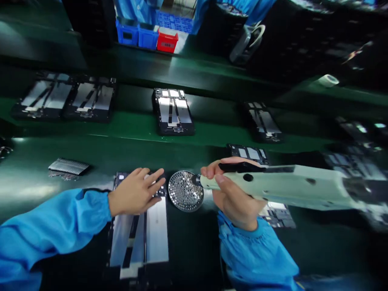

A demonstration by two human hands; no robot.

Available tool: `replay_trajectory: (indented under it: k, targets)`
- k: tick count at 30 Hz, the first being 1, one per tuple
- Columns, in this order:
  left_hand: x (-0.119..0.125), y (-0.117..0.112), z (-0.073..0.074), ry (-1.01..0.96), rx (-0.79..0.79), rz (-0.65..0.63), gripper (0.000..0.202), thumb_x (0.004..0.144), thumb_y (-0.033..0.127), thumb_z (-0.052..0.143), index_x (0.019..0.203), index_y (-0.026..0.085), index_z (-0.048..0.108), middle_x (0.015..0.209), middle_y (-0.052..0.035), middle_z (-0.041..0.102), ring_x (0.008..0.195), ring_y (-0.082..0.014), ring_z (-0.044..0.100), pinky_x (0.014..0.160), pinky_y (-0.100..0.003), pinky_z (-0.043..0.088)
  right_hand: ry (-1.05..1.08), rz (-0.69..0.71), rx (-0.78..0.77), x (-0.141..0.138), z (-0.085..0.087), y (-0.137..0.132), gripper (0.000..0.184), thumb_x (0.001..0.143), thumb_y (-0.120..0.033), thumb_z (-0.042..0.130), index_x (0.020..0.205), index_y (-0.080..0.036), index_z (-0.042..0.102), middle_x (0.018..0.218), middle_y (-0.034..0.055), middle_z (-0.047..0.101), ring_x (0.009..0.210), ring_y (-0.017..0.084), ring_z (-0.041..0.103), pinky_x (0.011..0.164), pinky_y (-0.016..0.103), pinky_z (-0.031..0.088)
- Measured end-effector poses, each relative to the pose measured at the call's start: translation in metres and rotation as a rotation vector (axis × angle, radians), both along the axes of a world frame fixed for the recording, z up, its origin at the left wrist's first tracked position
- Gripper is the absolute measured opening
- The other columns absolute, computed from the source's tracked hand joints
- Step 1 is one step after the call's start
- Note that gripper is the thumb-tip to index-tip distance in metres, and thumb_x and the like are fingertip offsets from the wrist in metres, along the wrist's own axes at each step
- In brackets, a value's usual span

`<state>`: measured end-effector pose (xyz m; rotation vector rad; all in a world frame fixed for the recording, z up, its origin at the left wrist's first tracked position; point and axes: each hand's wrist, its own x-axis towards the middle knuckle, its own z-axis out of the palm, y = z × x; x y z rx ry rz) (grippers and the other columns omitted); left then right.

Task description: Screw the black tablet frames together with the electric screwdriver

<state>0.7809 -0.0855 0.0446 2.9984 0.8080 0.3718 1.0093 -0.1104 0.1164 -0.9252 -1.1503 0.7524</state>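
Observation:
My left hand (pixel 135 192) lies flat with spread fingers on the top end of a black device frame (pixel 156 230) with silver panels. My right hand (pixel 232 192) grips a pale green electric screwdriver (pixel 287 186), which runs off to the right. Its dark tip sits at the edge of a round perforated metal screw dish (pixel 185 190) holding many small screws. That dish stands between my hands, next to the frame. A second black frame (pixel 248 153) lies partly hidden behind my right hand.
Several more black frames (pixel 172 111) lie on a green conveyor belt (pixel 127 129). A ridged metal part (pixel 69 166) lies at the left. Blue bins (pixel 136 36) and a red bin (pixel 167 42) stand beyond a dark rail, with a co-worker's blue sleeve (pixel 136 8) behind them.

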Motion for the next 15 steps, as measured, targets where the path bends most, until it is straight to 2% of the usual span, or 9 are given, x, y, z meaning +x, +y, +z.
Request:
replay_trajectory:
  k: [2,4,9,15]
  targets:
    - [0.004,-0.019,-0.001,-0.059,-0.004,0.032,0.046,0.098,0.04,0.053,0.133,0.01,0.061,0.141,-0.0256,0.056,0.108,-0.0353,0.064,0.09,-0.05,0.053,-0.027,0.015,0.014,-0.006,0.004,-0.001,0.025,0.073,-0.014,0.073,0.096,-0.024,0.071,0.065,-0.0031,0.061,0.062,0.015,0.061,0.062,0.035,0.054]
    - [0.006,-0.028,-0.002,-0.118,-0.007,0.053,0.046,0.097,0.041,0.053,0.13,0.009,0.061,0.134,-0.0295,0.059,0.108,-0.0375,0.065,0.09,-0.05,0.053,-0.078,0.037,0.014,-0.016,0.007,-0.001,0.026,0.074,-0.014,0.072,0.098,-0.025,0.072,0.068,-0.0028,0.06,0.062,0.015,0.06,0.061,0.036,0.055]
    - [0.005,-0.027,-0.001,-0.161,-0.048,0.064,0.048,0.097,0.042,0.052,0.128,0.006,0.061,0.121,-0.028,0.066,0.105,-0.0385,0.066,0.087,-0.048,0.052,-0.199,0.111,-0.025,-0.04,0.005,0.004,0.029,0.078,-0.013,0.07,0.103,-0.028,0.071,0.076,-0.0018,0.059,0.066,0.016,0.059,0.063,0.038,0.055]
    - [0.008,-0.026,0.001,-0.159,-0.079,0.072,0.048,0.099,0.04,0.045,0.128,0.006,0.061,0.114,-0.0252,0.067,0.103,-0.0372,0.065,0.084,-0.047,0.051,-0.246,0.119,-0.109,-0.047,0.0,0.007,0.024,0.079,-0.014,0.071,0.098,-0.028,0.073,0.074,-0.002,0.058,0.063,0.015,0.059,0.061,0.038,0.055]
